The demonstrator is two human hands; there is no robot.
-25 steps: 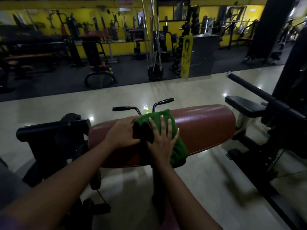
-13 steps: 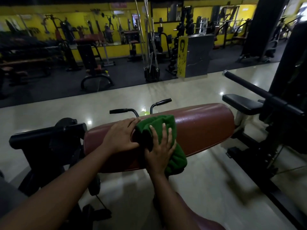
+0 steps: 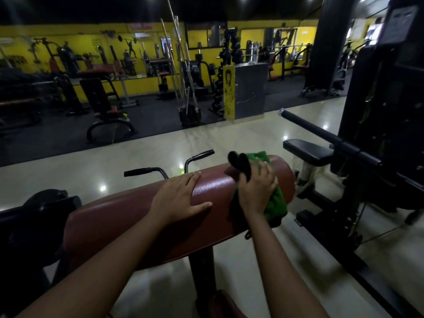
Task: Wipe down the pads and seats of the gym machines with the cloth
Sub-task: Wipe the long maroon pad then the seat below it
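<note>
Gym floor behind, right hand (image 3: 257,191) presses cloth (image 3: 274,203) on the left-right pad (image 3: 142,221), left hand (image 3: 179,198) flat.

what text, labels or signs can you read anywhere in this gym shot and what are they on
Nothing here reads clearly.
Red sign on the yellow wall: lettering blurred, unreadable.
Dark lettering higher on the same wall: too small to read.
Placard on the black machine at right: print too small and dim to read.
Yellow panel on the grey block: a dark drawing, no legible words.
Red pad and green cloth: no label visible.
</note>
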